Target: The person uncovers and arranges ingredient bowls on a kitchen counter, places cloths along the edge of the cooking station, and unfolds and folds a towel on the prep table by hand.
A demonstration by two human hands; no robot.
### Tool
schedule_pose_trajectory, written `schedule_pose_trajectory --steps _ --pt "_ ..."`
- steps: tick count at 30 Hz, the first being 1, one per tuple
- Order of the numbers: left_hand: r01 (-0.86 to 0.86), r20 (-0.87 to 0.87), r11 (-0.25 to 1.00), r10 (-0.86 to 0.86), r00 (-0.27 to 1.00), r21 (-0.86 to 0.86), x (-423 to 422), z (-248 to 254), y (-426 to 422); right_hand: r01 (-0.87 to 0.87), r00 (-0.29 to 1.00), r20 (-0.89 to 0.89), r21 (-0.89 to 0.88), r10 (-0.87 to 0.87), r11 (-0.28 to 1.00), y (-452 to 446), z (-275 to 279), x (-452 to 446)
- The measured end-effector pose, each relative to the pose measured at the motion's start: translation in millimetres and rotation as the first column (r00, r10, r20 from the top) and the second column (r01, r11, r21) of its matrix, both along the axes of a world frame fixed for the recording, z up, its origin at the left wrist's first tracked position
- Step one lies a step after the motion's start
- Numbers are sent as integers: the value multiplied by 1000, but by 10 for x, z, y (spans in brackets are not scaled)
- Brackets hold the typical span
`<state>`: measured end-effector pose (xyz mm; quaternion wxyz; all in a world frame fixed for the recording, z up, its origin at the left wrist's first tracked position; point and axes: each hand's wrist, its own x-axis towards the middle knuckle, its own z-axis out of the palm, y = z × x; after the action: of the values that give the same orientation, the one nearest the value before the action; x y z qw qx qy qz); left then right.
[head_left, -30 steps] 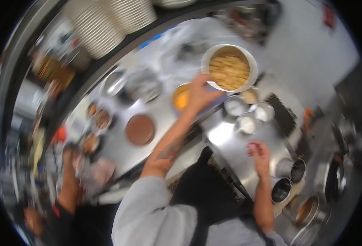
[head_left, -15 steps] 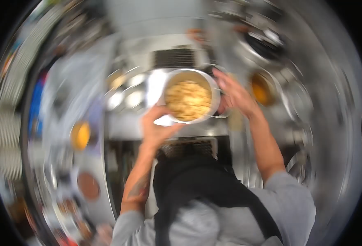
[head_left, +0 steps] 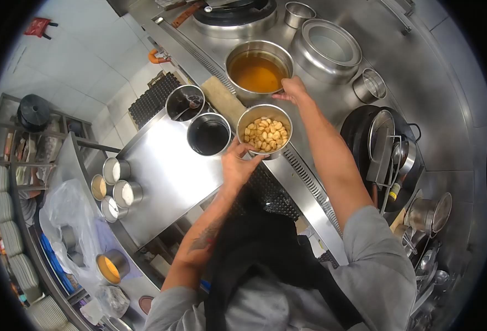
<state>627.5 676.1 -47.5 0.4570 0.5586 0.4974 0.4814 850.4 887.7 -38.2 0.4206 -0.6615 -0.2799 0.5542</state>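
The metal pot (head_left: pixel 262 111) of pale-gold, clove-like pieces (head_left: pixel 265 135) is held by the left hand (head_left: pixel 240 161), its fingers wrapped around the near side and the thumb set against the wall. It is positioned over the slotted edge strip (head_left: pixel 304 171) of the steel worktop (head_left: pixel 334 102); whether it is rested there or lifted cannot be told.

By the right hand (head_left: pixel 293 90), seen spread just beside that pot half a second earlier, the rim area of a second pot (head_left: pixel 260 47), filled with amber liquid (head_left: pixel 259 74), is now gripped, fingers closed and bent under the edge. In the earlier frame this second pot was left untouched, well to the right.

Two dark-filled pots, one (head_left: pixel 209 144) near the left hand and one (head_left: pixel 174 99) farther off, are now fully exposed, and a beige cloth (head_left: pixel 224 99) is seen just beside them.
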Motion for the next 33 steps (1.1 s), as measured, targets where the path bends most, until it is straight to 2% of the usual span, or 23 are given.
schedule_pose_trajectory --steps 2,3,5,9,13,15,17,19,21,25,28,30,33 --pt "-88 -156 991 103 982 100 59 -459 32 -33 999 3 -17 33 999 123 -32 96" --pt "-83 -157 993 96 983 84 76 -465 29 -71 997 7 -24 71 997 164 -76 149" --pt "-87 -383 982 146 912 167 114 -400 57 -77 997 21 -16 77 997 202 -124 220" --pt "-166 -293 970 213 932 178 180 -545 118 -84 996 34 34 83 996 187 -97 256" --pt "-219 -344 956 276 897 196 223 -594 115 -60 998 22 35 59 998 121 -48 171" --pt "-216 -333 963 259 907 160 273 -652 148 -6 997 -80 49 10 999 87 -67 118" --pt "-283 -339 928 354 872 244 352 -706 163 22 993 -120 46 -16 999 38 -143 37" --pt "-292 -337 931 354 872 220 370 -716 148 47 987 -154 72 -36 996 44 -97 -54" --pt "-342 -317 917 393 863 207 385 -714 138 170 964 -210 28 -161 985 21 -47 -130" --pt "-355 -349 913 405 845 201 328 -717 150 146 978 -157 59 -135 988 11 -36 -178" --pt "-325 -292 945 322 900 38 232 -563 234 125 978 -175 80 -110 989 120 -81 -112" --pt "-293 -258 954 300 918 67 136 -351 236 132 973 -188 -4 -130 991 162 -94 -28" --pt "-243 -212 967 254 944 76 88 -151 241 66 992 -111 18 -64 998 148 -103 156"
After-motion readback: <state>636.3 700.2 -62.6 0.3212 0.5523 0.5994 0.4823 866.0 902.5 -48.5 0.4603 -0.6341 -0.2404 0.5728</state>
